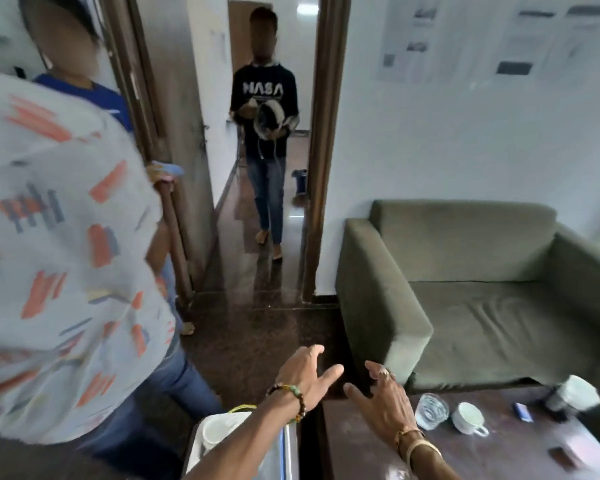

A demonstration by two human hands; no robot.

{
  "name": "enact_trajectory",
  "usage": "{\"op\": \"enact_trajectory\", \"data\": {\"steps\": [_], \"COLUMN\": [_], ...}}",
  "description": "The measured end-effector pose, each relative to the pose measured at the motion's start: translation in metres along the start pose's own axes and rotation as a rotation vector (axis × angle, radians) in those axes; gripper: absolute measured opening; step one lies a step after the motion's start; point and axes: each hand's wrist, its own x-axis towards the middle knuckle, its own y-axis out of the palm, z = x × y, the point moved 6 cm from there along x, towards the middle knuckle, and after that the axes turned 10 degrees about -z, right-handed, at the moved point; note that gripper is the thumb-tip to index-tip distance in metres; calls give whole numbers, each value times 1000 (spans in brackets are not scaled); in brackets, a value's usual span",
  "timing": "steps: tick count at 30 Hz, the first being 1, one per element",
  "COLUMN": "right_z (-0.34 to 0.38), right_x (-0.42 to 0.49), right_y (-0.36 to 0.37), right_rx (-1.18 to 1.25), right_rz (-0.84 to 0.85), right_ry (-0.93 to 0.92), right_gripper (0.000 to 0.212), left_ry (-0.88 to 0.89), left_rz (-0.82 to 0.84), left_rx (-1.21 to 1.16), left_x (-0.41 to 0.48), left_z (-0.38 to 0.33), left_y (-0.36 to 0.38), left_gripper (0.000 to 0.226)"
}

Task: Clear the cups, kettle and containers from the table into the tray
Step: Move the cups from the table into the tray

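Tray (192, 452), lower left: holds one white cup (215, 434). Table (499, 457): clear glass (431, 410), contents not discernible; handled white teacup (469, 418) just beside it, interior looks empty; blurred kettle (574, 393) at far right. Left hand (303, 377) and right hand (383, 400) fingers spread wide, holding nothing.

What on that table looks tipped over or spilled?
Only the white container at the right end of the table seems to lean, though blur hides detail. The glass and white cup stand upright; no spill shows.
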Motion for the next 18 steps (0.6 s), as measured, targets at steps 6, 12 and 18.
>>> {"op": "enact_trajectory", "data": {"steps": [6,12,18], "right_z": [-66,-151,-241], "right_x": [-43,-121,-202], "right_y": [-129,-242,-363], "right_rx": [-23,-45,-78], "right_rz": [-293,-469,-637], "right_ry": [14,84,232], "right_gripper": [76,71,75], "left_ry": [159,293,465], "left_rz": [-58,-4,93], "left_rx": [-15,12,-21], "left_x": [-47,-126,-200], "left_z": [-121,-218,-333], "left_y": [40,88,149], "left_gripper": [65,60,55]}}
